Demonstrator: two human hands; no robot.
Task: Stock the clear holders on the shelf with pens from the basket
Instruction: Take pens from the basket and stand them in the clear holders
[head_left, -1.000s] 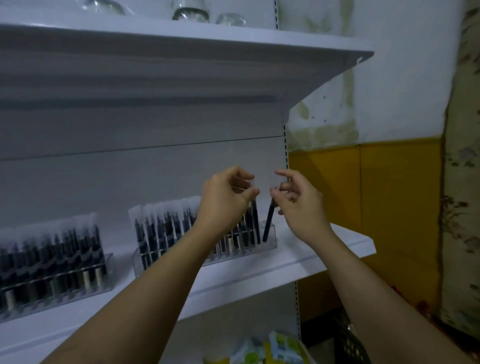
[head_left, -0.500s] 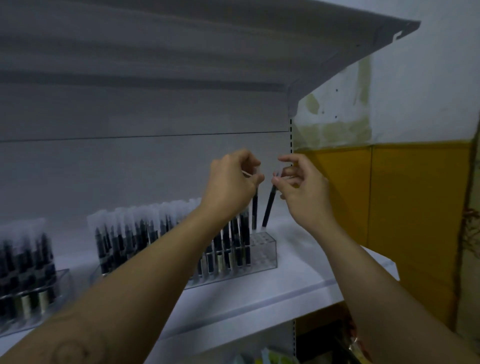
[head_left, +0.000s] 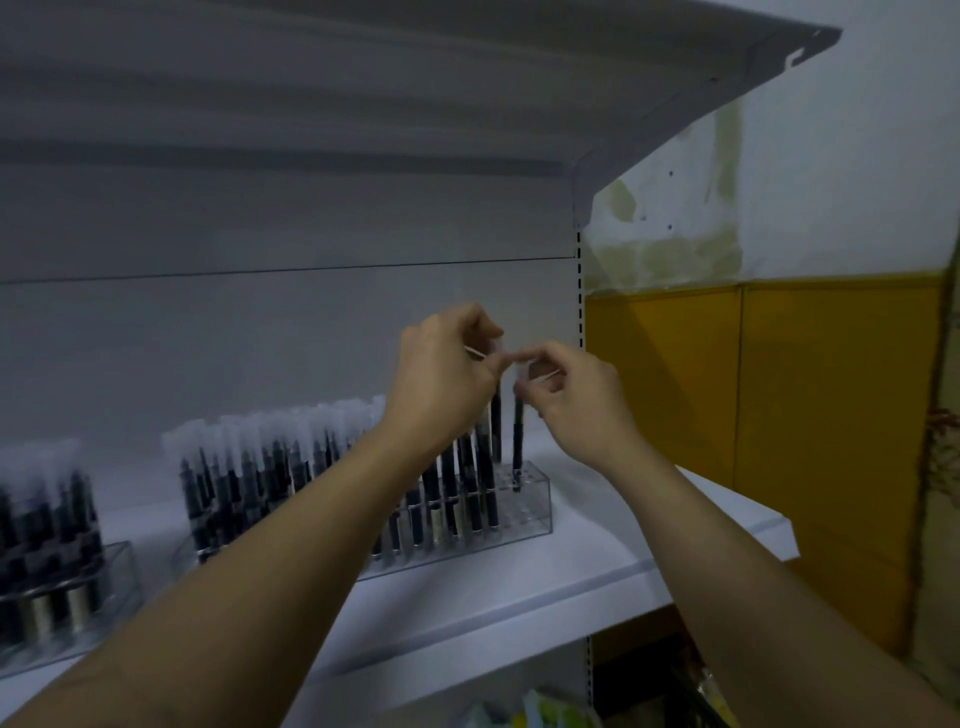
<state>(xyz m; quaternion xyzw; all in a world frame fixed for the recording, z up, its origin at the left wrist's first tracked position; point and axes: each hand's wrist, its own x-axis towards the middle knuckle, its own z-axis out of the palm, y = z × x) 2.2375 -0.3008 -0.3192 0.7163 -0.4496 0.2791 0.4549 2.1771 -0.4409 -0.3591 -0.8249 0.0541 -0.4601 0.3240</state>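
Right hand pinches pen by cap, tip entering slot at right end of clear holder on shelf. Left hand pinches neighbouring pen. Keep upright, lower straight, release once seated.

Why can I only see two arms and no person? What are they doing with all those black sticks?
The camera sits on the person's head, so you see what they see: their own arms reaching out. The black sticks are pens with clear caps, standing in a clear holder and a second holder on a white shelf. The right hand pinches one pen by its top, tip down at the clear holder's emptier right end. The left hand grips what looks like another pen; its pale end pokes out.
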